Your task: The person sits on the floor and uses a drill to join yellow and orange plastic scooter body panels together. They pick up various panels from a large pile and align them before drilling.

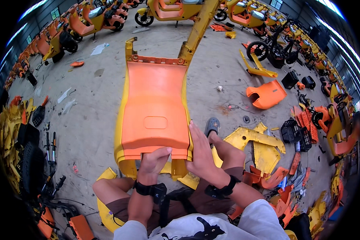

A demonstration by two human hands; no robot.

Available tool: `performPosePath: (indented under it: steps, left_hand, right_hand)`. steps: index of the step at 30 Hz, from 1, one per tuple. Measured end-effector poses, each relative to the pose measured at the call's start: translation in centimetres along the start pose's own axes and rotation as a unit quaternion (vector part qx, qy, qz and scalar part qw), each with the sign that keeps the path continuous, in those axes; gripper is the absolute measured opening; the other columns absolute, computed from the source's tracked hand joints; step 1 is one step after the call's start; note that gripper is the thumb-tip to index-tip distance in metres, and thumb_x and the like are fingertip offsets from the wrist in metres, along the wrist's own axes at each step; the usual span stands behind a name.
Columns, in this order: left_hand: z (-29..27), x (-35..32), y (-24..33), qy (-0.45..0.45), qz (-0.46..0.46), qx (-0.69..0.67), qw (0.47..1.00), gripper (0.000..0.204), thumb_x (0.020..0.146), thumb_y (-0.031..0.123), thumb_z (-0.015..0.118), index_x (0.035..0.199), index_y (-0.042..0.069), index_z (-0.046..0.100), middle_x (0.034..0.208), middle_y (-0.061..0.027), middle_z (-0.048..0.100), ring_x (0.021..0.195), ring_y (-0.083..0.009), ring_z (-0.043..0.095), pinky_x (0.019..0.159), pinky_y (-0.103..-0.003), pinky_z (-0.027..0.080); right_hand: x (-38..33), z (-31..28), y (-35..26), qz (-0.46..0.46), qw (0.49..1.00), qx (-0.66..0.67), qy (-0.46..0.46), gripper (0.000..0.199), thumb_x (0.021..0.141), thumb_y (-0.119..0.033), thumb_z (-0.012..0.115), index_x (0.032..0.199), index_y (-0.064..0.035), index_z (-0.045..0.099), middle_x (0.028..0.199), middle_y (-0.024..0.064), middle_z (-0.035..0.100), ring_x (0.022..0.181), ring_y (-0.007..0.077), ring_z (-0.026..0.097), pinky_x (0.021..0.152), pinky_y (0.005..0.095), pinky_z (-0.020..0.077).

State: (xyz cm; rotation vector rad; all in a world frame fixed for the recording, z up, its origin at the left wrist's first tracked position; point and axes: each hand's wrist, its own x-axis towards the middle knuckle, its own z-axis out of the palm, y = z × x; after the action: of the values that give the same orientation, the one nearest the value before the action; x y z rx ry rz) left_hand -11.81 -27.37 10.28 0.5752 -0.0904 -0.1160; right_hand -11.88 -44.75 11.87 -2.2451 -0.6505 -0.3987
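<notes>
In front of me stands a scooter body shell made of an orange floor panel (156,105) with yellow side covers (121,132). My left hand (154,160) is closed on the panel's near edge, thumb on top and fingers hidden beneath. My right hand (203,154) lies with stretched fingers against the right side of the shell, near its close corner. A long yellow beam (198,30) rises from the shell's far right corner. Black straps circle both my wrists.
Yellow body covers (255,146) and orange scraps (274,180) lie to my right, with an orange cover (267,95) beyond. A pile of yellow panels (10,140) and black forks (51,146) are at left. Parked scooters (170,10) line the back.
</notes>
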Motion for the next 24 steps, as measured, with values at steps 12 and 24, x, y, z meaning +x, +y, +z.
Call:
performPosePath:
  steps: [12,24]
  left_hand:
    - [-0.4,1.7,-1.1,0.038,-0.043,0.059,0.997,0.045,0.079,-0.011,0.058,0.122,0.001,0.049,0.114,-0.0085,0.058,0.107,-0.0228,0.058,0.092,-0.036,0.049]
    - [-3.7,5.9,-2.0,-0.099,-0.110,0.460,0.875,0.027,0.078,0.001,0.059,0.104,-0.001,0.060,0.099,-0.0108,0.063,0.092,-0.0192,0.061,0.079,-0.033,0.050]
  right_hand:
    - [-0.5,1.9,2.9,0.128,0.991,-0.008,-0.028,0.087,0.074,-0.006,0.069,0.147,-0.0023,0.020,0.142,0.0222,0.040,0.126,0.0351,0.047,0.100,0.0385,0.0398]
    - [1.0,5.7,8.1,0.376,0.548,0.746,-0.045,0.090,0.088,-0.073,0.034,0.148,-0.0064,0.022,0.147,0.0152,0.036,0.131,0.0298,0.040,0.108,0.0440,0.0328]
